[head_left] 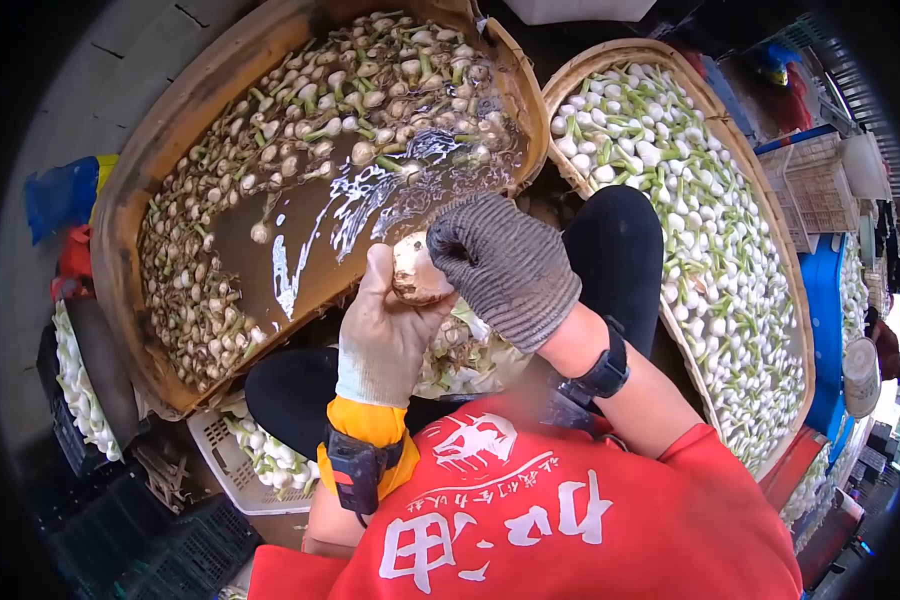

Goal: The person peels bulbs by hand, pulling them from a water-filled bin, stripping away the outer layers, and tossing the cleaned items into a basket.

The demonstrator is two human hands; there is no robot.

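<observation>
A garlic bulb (417,272) with brown-stained outer skin is held up in front of my chest. My left hand (395,335), in a pale dirty glove, grips it from the left and below with thumb and fingers. Curled against the bulb's upper right side is my right hand (505,265), in a grey ribbed glove. Its fingertips are partly hidden, and I see no tool in it. Beyond my hands, a large brown tub (135,290) holds muddy water and many unpeeled bulbs. Between my legs lies a pile of pale peelings (460,360).
To the right, a tan-rimmed tub (670,318) is filled with white bulbs with green stems. A white basket (232,480) of garlic stands by my left knee. Dark crates (185,545) lie at lower left. Blue bins (823,310) and a beige crate (810,185) line the right side.
</observation>
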